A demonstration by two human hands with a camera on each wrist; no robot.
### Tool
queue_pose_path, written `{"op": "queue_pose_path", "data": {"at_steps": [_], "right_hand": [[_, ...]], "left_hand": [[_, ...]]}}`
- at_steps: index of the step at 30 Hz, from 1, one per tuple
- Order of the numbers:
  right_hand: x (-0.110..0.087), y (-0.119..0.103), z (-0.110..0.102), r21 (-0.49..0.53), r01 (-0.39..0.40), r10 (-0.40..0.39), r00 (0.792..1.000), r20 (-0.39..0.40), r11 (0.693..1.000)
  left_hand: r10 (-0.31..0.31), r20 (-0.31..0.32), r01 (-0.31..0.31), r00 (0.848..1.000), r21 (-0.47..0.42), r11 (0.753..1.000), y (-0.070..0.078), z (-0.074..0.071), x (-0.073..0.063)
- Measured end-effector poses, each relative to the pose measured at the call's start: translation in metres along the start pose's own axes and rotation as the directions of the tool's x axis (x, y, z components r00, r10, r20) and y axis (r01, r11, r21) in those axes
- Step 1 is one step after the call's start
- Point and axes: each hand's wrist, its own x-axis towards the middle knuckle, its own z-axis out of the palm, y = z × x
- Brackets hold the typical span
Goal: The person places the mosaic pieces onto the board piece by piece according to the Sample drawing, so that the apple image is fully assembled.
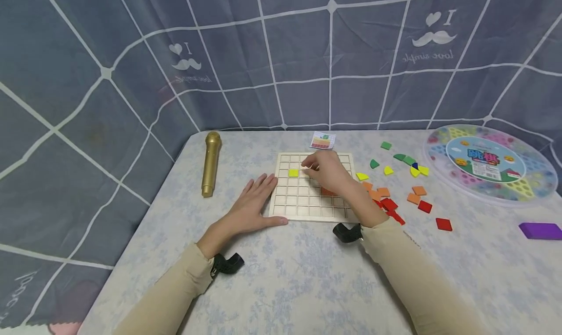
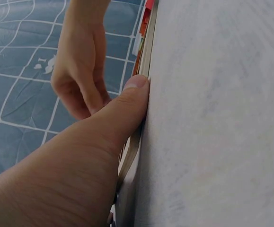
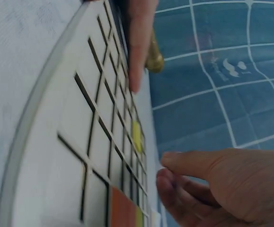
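A pale wooden grid board (image 1: 291, 211) lies flat on the table. My left hand (image 1: 249, 209) rests at its left side, fingers spread along the edge and thumb at the near left corner. One yellow square tile (image 1: 293, 172) sits in a cell of the upper left part. Over the upper middle of the board hovers my right hand (image 1: 328, 170), its fingers bent and thumb near the index fingertip, with no tile showing between them. An orange tile (image 1: 327, 191) on the board is partly hidden beneath this hand; in the right wrist view a yellow strip shows beside the orange (image 3: 122, 208).
Red tiles (image 1: 389, 204), orange tiles (image 1: 383, 192), yellow pieces (image 1: 388, 170) and green pieces (image 1: 386, 145) lie scattered right of the board. A picture card (image 1: 322, 140) is behind it. A gold microphone (image 1: 211, 164) lies left; a round game box (image 1: 487, 164) and purple block (image 1: 541, 231) lie right.
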Motion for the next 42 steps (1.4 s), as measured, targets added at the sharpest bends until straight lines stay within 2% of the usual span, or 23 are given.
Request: {"op": "queue_pose_path", "data": {"at_steps": [5, 10, 14, 18, 25, 37, 42], "right_hand": [[-0.021, 0.019, -0.029, -0.044, -0.073, 0.074, 0.996, 0.044, 0.996], [-0.046, 0.045, -0.053, -0.064, -0.169, 0.170, 0.985, 0.012, 0.984], [-0.059, 0.060, -0.067, -0.057, -0.267, 0.266, 0.964, -0.020, 0.962], [-0.061, 0.069, -0.070, -0.059, -0.341, 0.340, 0.940, -0.028, 0.938], [-0.061, 0.079, -0.063, -0.069, -0.325, 0.322, 0.945, -0.048, 0.943], [-0.057, 0.085, -0.059, 0.028, -0.336, 0.338, 0.939, -0.066, 0.941], [-0.060, 0.085, -0.061, 0.020, -0.307, 0.308, 0.950, -0.058, 0.951]], "left_hand": [[-0.008, 0.000, 0.008, 1.000, -0.003, 1.000, -0.003, 0.004, 0.002], [-0.007, 0.000, 0.007, 1.000, -0.011, 1.000, -0.003, 0.005, 0.002], [0.003, -0.003, -0.003, 1.000, -0.010, 1.000, -0.003, 0.005, 0.004], [0.006, 0.000, -0.006, 1.000, -0.012, 1.000, -0.002, 0.005, 0.005], [-0.003, 0.013, 0.003, 1.000, -0.007, 1.000, -0.004, 0.004, 0.006], [0.004, 0.012, -0.004, 1.000, -0.014, 1.000, -0.005, -0.001, 0.006], [-0.002, 0.014, 0.002, 1.000, -0.013, 1.000, -0.004, 0.002, 0.005]]}}
